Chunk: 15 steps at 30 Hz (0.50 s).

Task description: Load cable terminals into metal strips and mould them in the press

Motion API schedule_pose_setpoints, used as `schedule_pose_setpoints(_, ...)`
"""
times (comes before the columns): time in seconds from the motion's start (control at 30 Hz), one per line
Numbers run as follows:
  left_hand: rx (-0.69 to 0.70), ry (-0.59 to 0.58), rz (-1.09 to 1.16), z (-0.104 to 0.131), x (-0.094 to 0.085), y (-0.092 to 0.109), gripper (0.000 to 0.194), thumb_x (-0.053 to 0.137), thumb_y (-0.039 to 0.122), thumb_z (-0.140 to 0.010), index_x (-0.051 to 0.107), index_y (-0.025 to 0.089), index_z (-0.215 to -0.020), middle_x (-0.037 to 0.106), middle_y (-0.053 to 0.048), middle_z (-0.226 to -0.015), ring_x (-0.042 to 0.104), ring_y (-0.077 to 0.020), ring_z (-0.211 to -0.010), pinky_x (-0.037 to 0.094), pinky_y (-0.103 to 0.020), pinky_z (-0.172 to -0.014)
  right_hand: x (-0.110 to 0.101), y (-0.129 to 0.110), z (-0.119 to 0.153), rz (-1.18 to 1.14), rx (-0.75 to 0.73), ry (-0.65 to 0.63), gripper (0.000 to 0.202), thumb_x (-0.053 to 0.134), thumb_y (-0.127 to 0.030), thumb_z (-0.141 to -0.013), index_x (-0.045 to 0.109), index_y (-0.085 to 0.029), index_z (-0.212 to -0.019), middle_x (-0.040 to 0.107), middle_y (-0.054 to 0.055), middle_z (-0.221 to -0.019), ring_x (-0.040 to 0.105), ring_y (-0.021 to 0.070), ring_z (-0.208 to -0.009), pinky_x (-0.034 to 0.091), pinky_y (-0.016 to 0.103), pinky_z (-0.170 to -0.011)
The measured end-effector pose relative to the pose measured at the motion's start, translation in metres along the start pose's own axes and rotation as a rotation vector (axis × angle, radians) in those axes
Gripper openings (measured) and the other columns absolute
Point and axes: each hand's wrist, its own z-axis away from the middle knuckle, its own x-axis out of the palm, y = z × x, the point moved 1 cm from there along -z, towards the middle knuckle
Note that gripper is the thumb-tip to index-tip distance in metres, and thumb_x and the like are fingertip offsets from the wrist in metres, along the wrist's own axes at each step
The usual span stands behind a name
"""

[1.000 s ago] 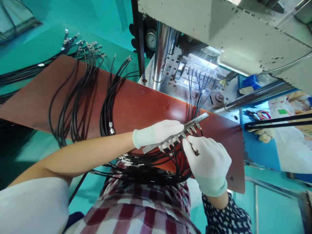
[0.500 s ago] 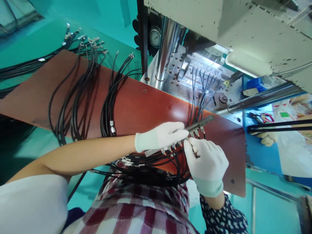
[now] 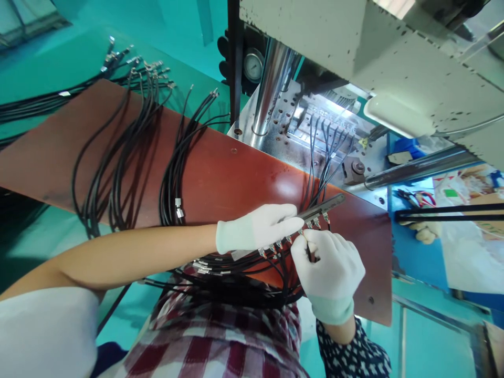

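Note:
My left hand (image 3: 262, 230), in a white glove, is closed over a narrow grey metal bar (image 3: 331, 205) that slants up to the right. Along the bar's lower edge sits a row of small metal cable connectors (image 3: 279, 244), with black cables hanging from them. My gloved right hand (image 3: 328, 275) is just below the bar, its thumb and fingers pinched on one black cable (image 3: 308, 253) close under its connector. The fingers partly hide that cable end. A bundle of black cables (image 3: 240, 281) lies at the board's near edge, against my checked clothing.
The brown board (image 3: 220, 168) carries looped black cables (image 3: 118, 173) and another cable bundle (image 3: 172, 178). Behind it, a press with steel columns (image 3: 269, 89) holds a metal mould (image 3: 303, 128) with cables coming out. Pliers (image 3: 407, 197) and plastic bags lie at the right.
My right hand has shifted slightly left and down, still pinching the cable. The view has moved a little; my left hand keeps its hold on the bar.

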Motion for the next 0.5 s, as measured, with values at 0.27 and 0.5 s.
schedule_pose_setpoints(0.27,-0.092,-0.035,0.052,0.001,0.002,0.004,0.038,0.036,0.045,-0.103,0.040,0.018,-0.076,0.039,0.005,-0.070,0.037,-0.0095,-0.064,0.033,-0.026,-0.060,-0.021,0.019,0.007,-0.054,0.091,-0.068,0.012,0.067,-0.030,-0.091,0.073,-0.022,-0.098,0.068,0.003,-0.084,0.060,0.0197,-0.077,0.041,0.035,-0.072)
schedule_pose_setpoints(0.5,-0.121,-0.014,0.070,0.003,0.003,0.005,0.042,0.038,0.051,-0.101,0.039,0.018,-0.075,0.039,0.005,-0.069,0.038,-0.0090,-0.064,0.033,-0.025,-0.059,-0.017,0.026,-0.001,0.031,0.119,-0.039,0.011,0.069,-0.033,-0.089,0.075,-0.025,-0.093,0.068,0.003,-0.086,0.059,0.0219,-0.081,0.038,0.037,-0.074)
